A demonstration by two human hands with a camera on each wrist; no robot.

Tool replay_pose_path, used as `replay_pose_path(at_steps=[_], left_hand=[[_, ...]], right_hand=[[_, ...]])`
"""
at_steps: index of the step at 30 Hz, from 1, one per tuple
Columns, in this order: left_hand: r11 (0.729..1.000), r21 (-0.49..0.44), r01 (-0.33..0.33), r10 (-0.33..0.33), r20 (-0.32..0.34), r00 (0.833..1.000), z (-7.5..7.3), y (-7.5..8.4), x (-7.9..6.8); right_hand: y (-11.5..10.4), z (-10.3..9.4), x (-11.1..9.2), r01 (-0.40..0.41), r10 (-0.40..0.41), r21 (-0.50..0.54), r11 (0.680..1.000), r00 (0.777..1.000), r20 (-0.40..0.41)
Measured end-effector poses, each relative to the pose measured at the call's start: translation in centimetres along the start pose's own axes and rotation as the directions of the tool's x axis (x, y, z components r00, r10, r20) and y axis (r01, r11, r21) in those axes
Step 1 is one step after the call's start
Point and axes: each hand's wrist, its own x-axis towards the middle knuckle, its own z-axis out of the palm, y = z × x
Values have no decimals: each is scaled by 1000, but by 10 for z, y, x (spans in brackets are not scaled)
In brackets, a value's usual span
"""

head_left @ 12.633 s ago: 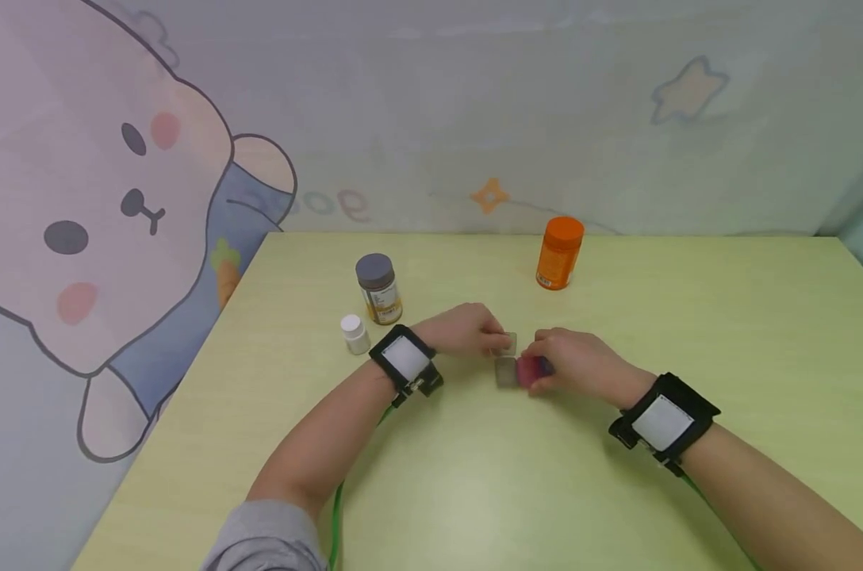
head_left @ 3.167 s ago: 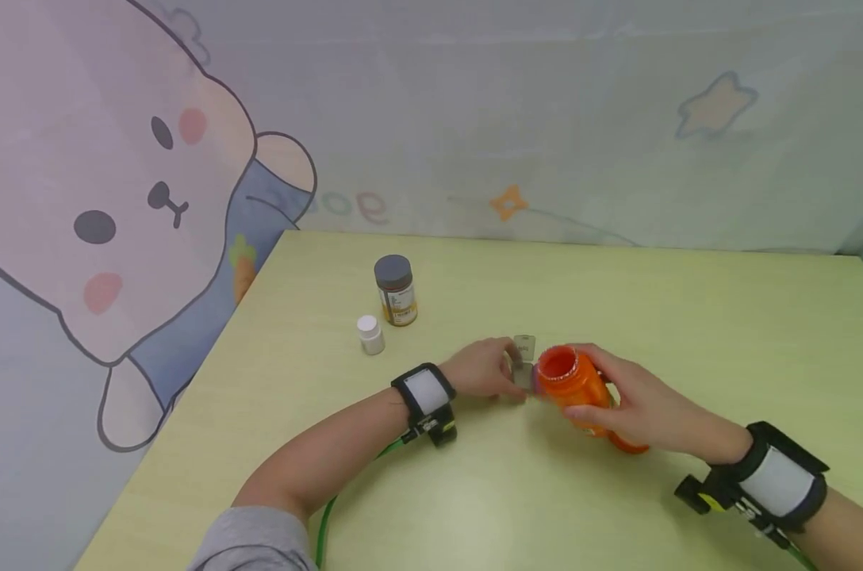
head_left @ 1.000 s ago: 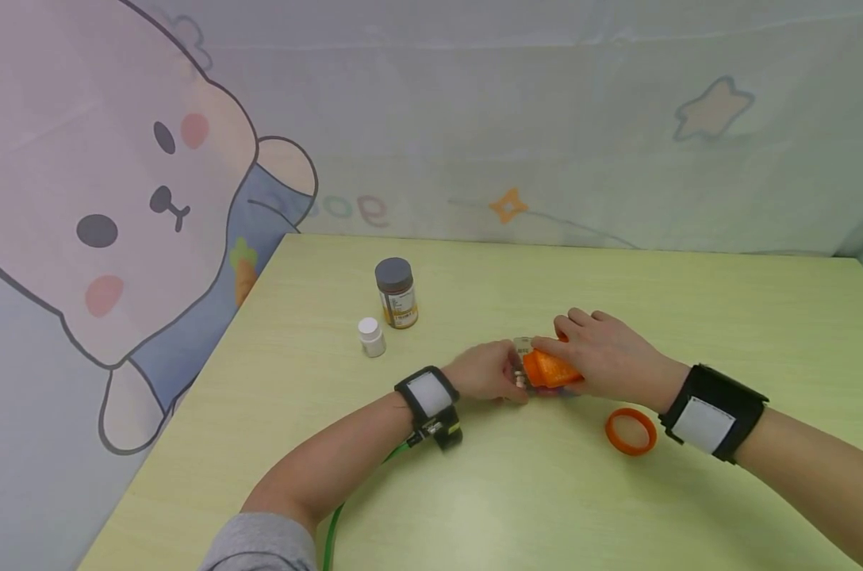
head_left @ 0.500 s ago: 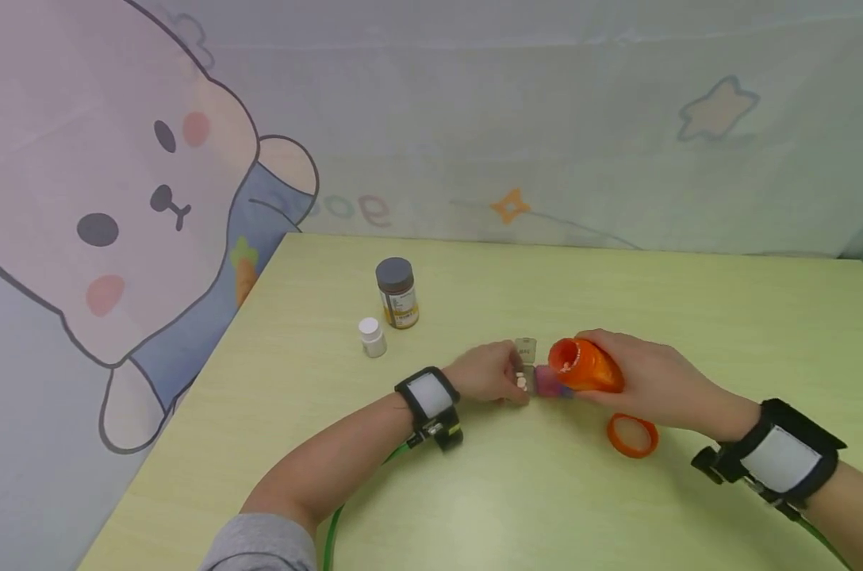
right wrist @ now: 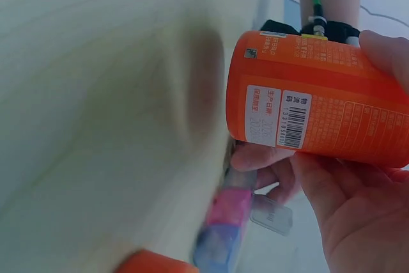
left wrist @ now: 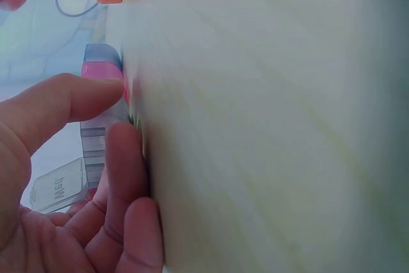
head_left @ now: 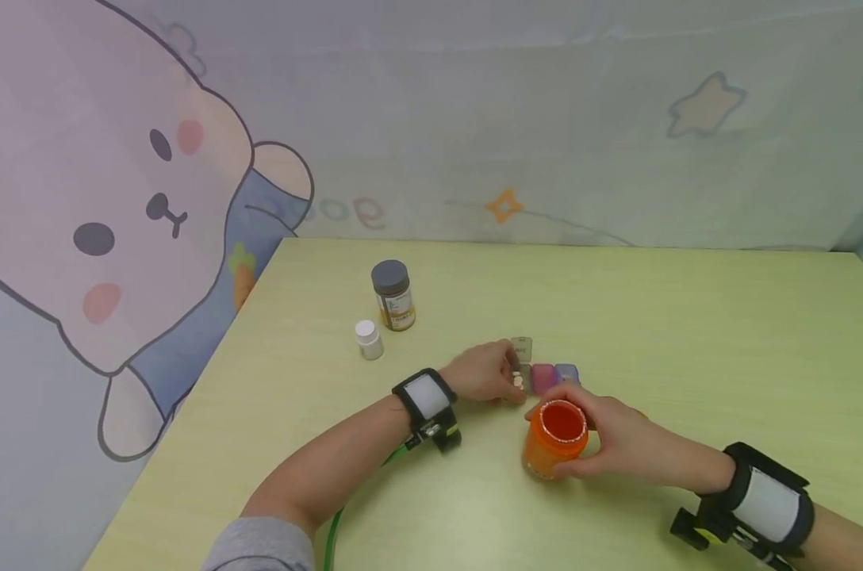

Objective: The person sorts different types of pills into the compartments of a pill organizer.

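My left hand (head_left: 483,371) holds the end of a small pill organizer (head_left: 543,378) between thumb and fingers. Its compartments are clear grey, pink and blue. The grey one's lid (left wrist: 59,187), marked "Wed", stands open, and white pills (head_left: 519,382) lie in that compartment, partly hidden by the fingers. My right hand (head_left: 620,436) grips an orange pill bottle (head_left: 546,456) round its side. This bottle is uncapped and upright, in front of the organizer and close over the table. Its orange cap (right wrist: 153,263) lies on the table, mostly hidden behind the right hand in the head view.
A brown bottle with a grey cap (head_left: 391,277) and a small white bottle (head_left: 369,341) stand at the back left, both capped. A green cable (head_left: 331,527) runs under the left forearm. A printed cloth (head_left: 588,119) hangs behind the table's back edge.
The orange bottle, capped at the back earlier, was uncapped and tipped over the organizer; now it is upright and nearer the front. White pills have appeared in the open compartment. The left hand stays put.
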Motion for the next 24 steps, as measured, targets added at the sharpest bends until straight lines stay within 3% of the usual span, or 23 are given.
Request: replay_pose_path(at_steps=[7,13,16,18,21,24], left_hand=[[1000,-15,1,-1,-13,1000,1,0,-1],[988,-154,-11,3,-49,999,3,-7,-8],[980,-197,-31,10,-110,994,2,-11,-21],[974,-219,-66,28,-175,984,0,-10,-34],[937,-285,-201,133,-241,961,-3,-6,-50],[868,-345,-356,302,-201,932,-2,2,-57]], right_hand=[[4,9,-1,-91,91,17,996,995,31],[1,9,-12,-121,122,-204,972,992,-6],[2,0,-21,-101,101,-354,930,995,-17],[7,-8,-28,-83,68,-470,879,997,-48],[16,-20,-36,-115,66,-589,800,992,-103],[26,-29,-41,-179,128,-634,752,984,-126]])
